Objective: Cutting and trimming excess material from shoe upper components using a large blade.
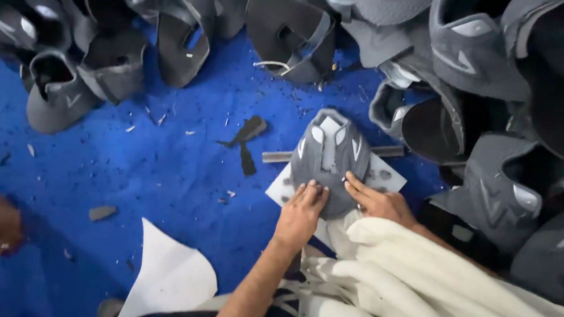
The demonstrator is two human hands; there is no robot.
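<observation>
Both hands pressing a grey shoe upper flat.
The left hand (301,214) and right hand (379,201) are lying open-fingered on the grey shoe upper (329,157), apparently resting on a white card (388,177) beneath.

Under the fingers (306,192) lies a grey shoe upper (328,157) with pale chevron patches, on a white board (388,177); beyond them, blue cloth (127,160).

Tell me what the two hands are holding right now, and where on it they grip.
Both hands press on one grey shoe upper lying on a white board. The left hand and right hand rest on its near edge, fingers flat, not lifting it.
</observation>
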